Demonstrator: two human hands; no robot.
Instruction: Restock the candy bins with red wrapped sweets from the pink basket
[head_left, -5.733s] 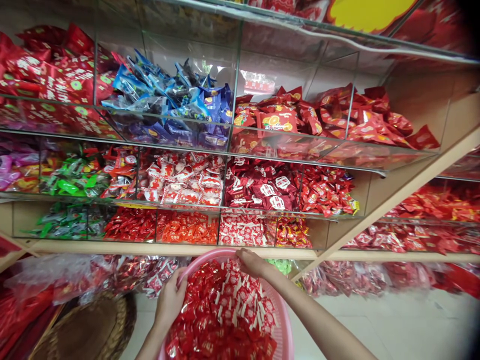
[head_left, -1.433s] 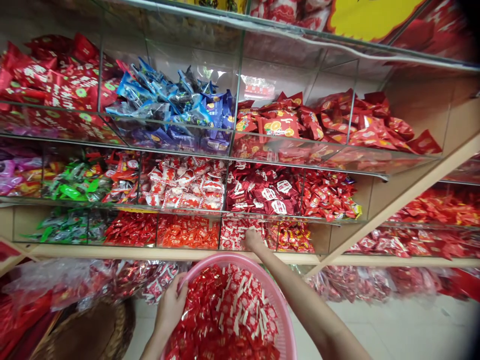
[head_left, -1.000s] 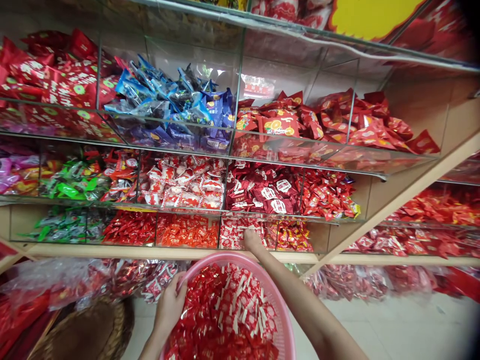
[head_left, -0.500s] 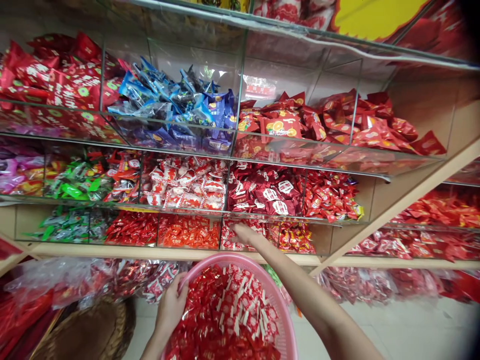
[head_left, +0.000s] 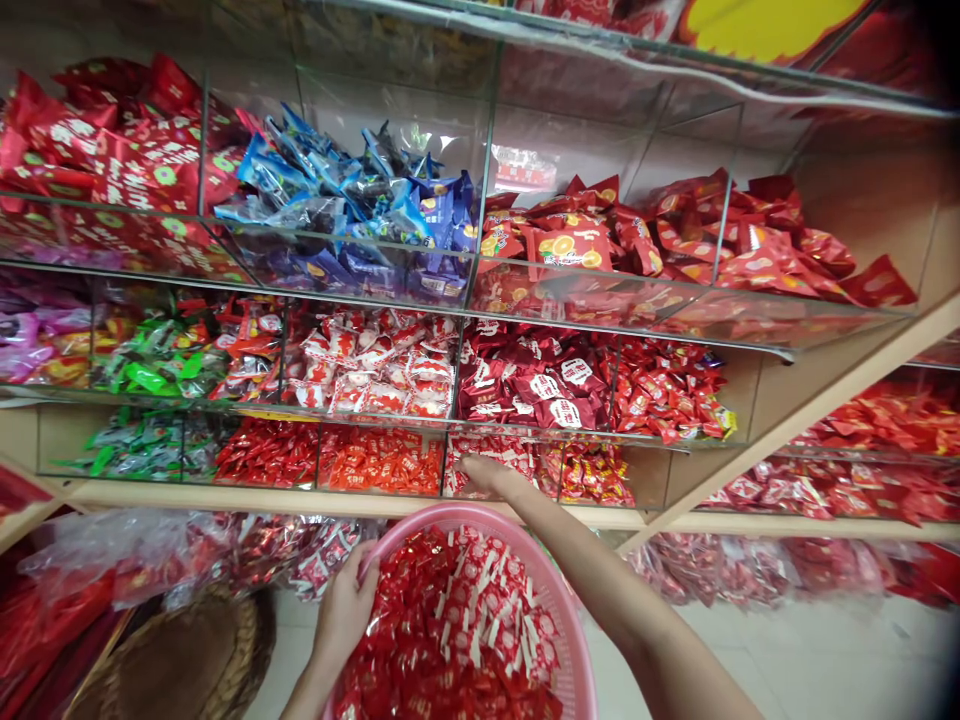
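Pink basket (head_left: 576,640) just right of left grip (head_left: 349,597), edge pinched there — best held level; right grip (head_left: 486,476) at red-white sweets (head_left: 514,453) — can't tell whether spread or pinching; gentle handling advisable.

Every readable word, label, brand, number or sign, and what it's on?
None readable anywhere:
Maroon packets: characters too blurred.
Red packets with orange slices: lettering too small.
Red packets, upper left: pale lettering, blurred.
Yellow sign, top right: cut off, no lettering visible.
Wrapped sweets in the pink basket: marks too small.
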